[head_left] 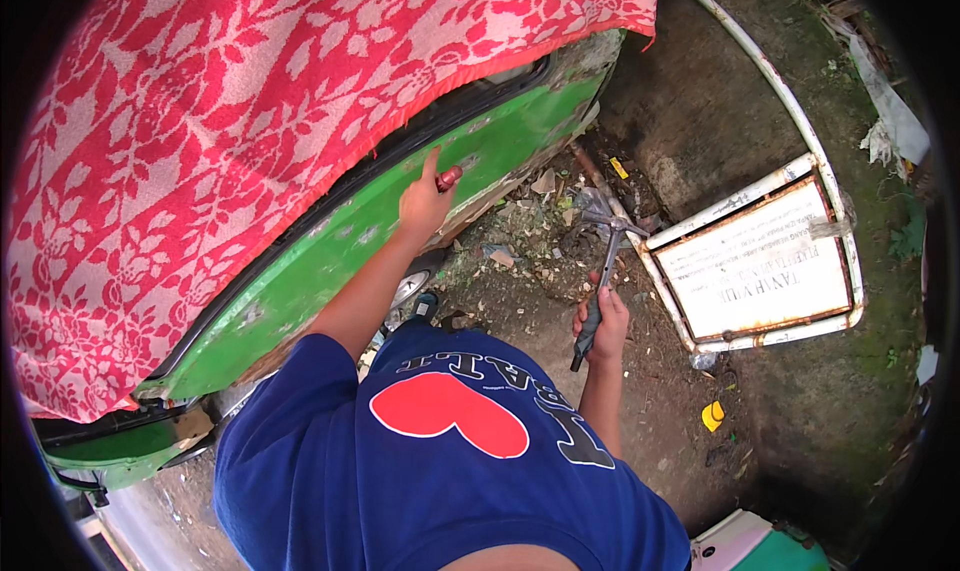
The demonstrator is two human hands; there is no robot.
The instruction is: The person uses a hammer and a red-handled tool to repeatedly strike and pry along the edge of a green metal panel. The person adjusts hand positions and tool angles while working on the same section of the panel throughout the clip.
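Right hand (608,321), 4 o'clock: fingers wrapped round dark-gripped metal tool (609,259) | Left hand (424,207), 11 o'clock: index extended at green panel (372,213), others seemingly curled round reddish knob (449,179) | Step: apparently checking panel; next calls for steady grip

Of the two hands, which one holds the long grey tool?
The right hand, closed around the dark handle of the long grey tool. The left hand is over the green panel, index finger extended, away from that tool.
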